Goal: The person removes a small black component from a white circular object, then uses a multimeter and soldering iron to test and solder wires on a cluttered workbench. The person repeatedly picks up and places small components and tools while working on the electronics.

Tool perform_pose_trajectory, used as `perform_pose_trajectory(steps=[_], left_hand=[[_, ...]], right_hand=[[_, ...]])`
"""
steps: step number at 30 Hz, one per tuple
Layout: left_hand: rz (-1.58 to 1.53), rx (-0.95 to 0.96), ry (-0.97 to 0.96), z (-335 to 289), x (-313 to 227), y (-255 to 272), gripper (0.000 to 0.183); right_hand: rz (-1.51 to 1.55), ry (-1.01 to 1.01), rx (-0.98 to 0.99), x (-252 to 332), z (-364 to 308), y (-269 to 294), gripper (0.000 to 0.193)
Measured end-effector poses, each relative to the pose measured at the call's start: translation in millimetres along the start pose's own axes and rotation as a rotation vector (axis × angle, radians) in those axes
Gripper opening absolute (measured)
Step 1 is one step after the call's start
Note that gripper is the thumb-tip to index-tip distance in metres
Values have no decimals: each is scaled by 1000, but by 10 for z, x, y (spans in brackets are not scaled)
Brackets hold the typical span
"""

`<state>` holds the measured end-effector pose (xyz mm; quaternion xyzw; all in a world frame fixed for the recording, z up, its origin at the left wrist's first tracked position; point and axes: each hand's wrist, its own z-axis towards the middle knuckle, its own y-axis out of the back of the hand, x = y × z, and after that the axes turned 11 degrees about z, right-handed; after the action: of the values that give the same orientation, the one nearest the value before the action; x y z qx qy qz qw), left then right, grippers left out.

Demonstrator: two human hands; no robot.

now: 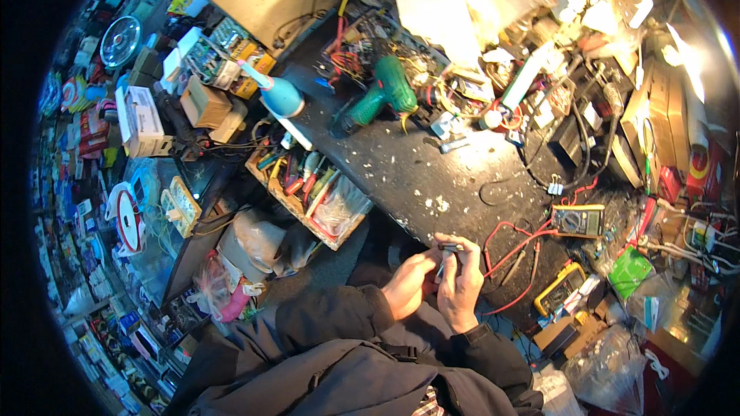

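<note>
Both of my hands are close together over my lap, at the near edge of the dark workbench (385,173). A small dark flat piece (450,246) sits at the fingertips of my right hand (461,289), which is closed around it; its kind is too small to tell. My left hand (410,285) is curled against the right one, its fingers bent inward. Whatever lies between its fingers is mostly hidden by the hands. Red test leads (512,227) run over the bench just right of my hands, with dark probes beside them.
Two multimeters lie to the right, one grey-faced (578,221) and one yellow (560,290). Farther back are a green heat gun or drill (385,92) and a blue squeeze bottle (282,97). An open drawer of tools (333,240) juts out at left. Cables and parts crowd the back right.
</note>
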<state>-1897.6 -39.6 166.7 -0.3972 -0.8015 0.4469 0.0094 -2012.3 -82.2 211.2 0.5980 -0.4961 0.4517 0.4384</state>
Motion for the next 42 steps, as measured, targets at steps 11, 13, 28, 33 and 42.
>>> perform_pose_trajectory(steps=[11,13,28,33,42], left_hand=[[170,119,93,-101,-249,335,35],[191,100,82,-203,-411,368,33],[656,-764,-526,-1225,-4166,2385,21],[900,-1107,-507,-1230,-5636,3214,20],[780,-1039,-539,-1068,-6168,3221,14]], right_hand=[[427,-188,88,337,141,-243,21],[310,-234,80,384,181,-248,20],[-313,463,257,-165,381,191,37],[-299,418,279,-654,405,315,51],[386,-359,-60,-19,294,-84,27]])
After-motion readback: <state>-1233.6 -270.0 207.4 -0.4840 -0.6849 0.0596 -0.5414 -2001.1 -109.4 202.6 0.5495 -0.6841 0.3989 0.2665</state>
